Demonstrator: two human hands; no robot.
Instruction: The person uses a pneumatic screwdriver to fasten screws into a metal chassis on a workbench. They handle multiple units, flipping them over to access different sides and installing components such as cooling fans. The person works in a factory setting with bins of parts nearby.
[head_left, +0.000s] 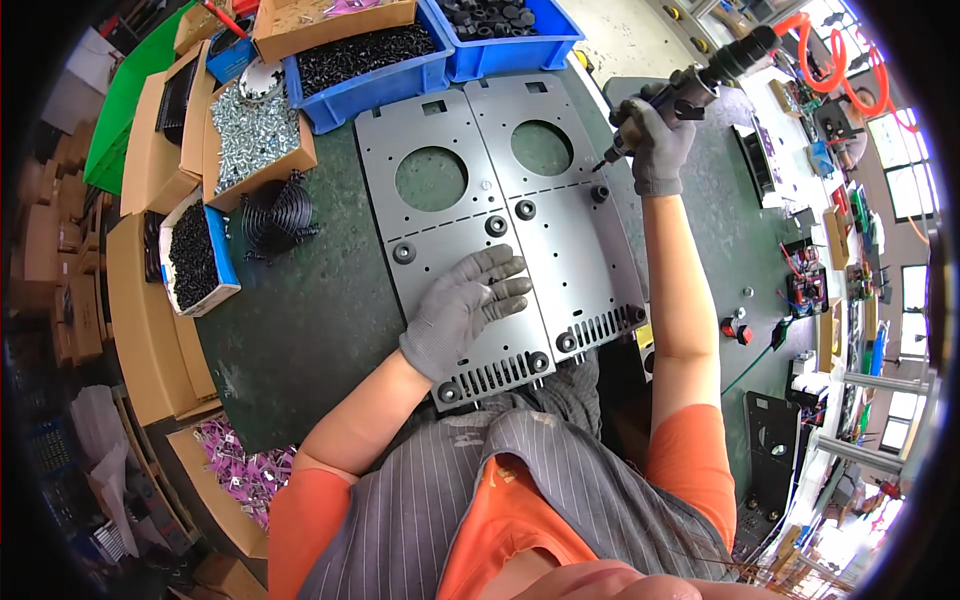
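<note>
Two grey metal panels, a left panel (440,125) and a right panel (585,235), lie side by side, each with a big round hole and a row of slots. Several black round feet (525,209) sit on them. My gloved right hand (655,145) grips a black air screwdriver (690,92), its tip close to the right panel's far right edge, above one foot; whether it touches I cannot tell. Over the left panel is my gloved left hand (465,305), fingers stretched and apart. A small light speck shows by its palm, too tiny to name.
Blue bins (375,85) of black parts stand behind the panels. To the left are a box of silver screws (255,135), a box of black screws (195,255) and a black fan guard (277,215). A red coiled hose (835,75) hangs at the upper right.
</note>
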